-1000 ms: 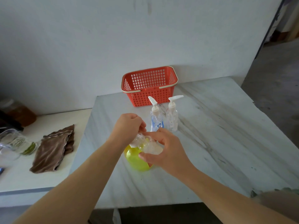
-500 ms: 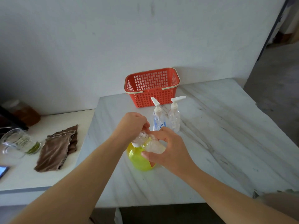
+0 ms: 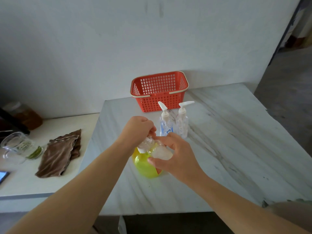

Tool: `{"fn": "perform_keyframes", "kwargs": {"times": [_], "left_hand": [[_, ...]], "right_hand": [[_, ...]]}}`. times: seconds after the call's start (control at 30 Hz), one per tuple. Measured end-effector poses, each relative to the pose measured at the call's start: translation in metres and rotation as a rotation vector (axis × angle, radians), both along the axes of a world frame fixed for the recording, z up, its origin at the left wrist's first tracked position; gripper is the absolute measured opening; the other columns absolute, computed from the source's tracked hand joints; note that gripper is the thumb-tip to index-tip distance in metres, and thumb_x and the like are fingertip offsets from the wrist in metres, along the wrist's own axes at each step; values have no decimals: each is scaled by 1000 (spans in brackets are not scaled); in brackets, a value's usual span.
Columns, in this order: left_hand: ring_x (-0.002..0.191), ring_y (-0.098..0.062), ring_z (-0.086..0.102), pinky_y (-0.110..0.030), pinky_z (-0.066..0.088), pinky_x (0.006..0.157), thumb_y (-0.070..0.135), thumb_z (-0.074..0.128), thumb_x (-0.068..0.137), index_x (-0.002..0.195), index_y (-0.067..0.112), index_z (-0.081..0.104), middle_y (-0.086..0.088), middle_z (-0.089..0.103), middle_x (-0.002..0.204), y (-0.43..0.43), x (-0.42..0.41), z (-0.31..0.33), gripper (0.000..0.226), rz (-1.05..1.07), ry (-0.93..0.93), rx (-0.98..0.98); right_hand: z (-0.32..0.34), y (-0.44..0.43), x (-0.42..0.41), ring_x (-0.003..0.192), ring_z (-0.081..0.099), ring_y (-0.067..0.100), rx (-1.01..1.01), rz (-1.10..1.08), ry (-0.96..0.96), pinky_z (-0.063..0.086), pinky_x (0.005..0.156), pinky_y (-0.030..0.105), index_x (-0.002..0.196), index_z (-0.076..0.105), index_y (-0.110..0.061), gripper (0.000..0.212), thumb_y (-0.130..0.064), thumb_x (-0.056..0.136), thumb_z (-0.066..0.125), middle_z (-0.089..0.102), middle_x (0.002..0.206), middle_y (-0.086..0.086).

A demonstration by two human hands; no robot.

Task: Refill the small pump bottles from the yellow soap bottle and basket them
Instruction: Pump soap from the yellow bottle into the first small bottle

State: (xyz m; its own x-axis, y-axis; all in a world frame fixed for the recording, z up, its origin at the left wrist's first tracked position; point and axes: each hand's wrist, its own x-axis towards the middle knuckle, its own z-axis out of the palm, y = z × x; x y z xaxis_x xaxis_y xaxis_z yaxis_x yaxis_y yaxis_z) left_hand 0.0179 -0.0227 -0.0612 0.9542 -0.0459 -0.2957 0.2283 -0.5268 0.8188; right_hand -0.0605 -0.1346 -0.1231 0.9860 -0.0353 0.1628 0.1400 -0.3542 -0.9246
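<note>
The person is doing the filling step, as I judge it; the right hand [image 3: 177, 157] is gripping a small clear bottle [image 3: 161, 152], with the thumb below and the fingers curled over it; the left hand [image 3: 137, 128] is closing its curled fingers around a clear pump top [image 3: 144, 144] with a white collar, directly above the yellow soap bottle [image 3: 145, 166]. I cannot tell whether this top belongs to the yellow bottle or to the small one. The small bottle is being held over the near middle of the marble table [image 3: 228, 141], just beside the neck of the yellow bottle, which is standing upright; it is lying tilted, its long axis running from about 4 o'clock, where the base is sitting in the palm, to about 10 o'clock, where its neck is pointing toward the left hand. Two more small pump bottles [image 3: 173, 124] are standing side by side at 1 o'clock from the hands, outside the red basket [image 3: 158, 92], which is waiting at 12 o'clock by the wall. The next move is probably asking for the open neck to be brought exactly under the soap outlet and kept steady, so nothing is running down the side; then the pump is needing to be screwed back.
</note>
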Motion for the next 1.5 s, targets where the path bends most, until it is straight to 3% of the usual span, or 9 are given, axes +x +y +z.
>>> {"fn": "perform_keyframes", "kwargs": {"times": [0.5,0.77,0.9,1.3,1.5], "left_hand": [[71,-27,63,-46,52,83,4,45,80,66,6,65,-13,71,71,0,-4,-8,25,5,-24,15],[72,-22,60,-43,53,85,7,52,82,67,8,65,-4,69,67,0,0,3,20,-1,-51,30],[72,-25,61,-44,52,85,5,49,81,66,6,65,-9,70,69,0,-1,-2,22,16,-23,12],[68,-23,62,-37,52,79,5,47,82,70,5,66,-11,70,72,-1,-3,-6,22,20,-15,6],[69,-24,61,-31,49,69,5,52,82,75,1,66,-12,70,72,0,0,2,16,10,-18,-17]], "right_hand": [[-4,1,-3,86,55,8,-27,2,-4,45,75,17,111,66,-42,61,-62,53,61,55,86,-5],[3,0,-1,79,53,6,-32,-6,-51,40,68,10,105,67,-43,54,-58,53,63,47,78,-10],[2,0,-1,78,52,4,-19,-9,-39,39,68,10,106,67,-42,57,-59,52,62,46,77,-11],[0,-1,-1,73,49,3,-41,-7,-26,38,67,11,109,67,-43,59,-58,53,62,43,73,-11],[0,-1,3,78,52,5,-26,-2,-12,39,68,11,107,68,-39,60,-61,52,62,46,77,-11]]}}
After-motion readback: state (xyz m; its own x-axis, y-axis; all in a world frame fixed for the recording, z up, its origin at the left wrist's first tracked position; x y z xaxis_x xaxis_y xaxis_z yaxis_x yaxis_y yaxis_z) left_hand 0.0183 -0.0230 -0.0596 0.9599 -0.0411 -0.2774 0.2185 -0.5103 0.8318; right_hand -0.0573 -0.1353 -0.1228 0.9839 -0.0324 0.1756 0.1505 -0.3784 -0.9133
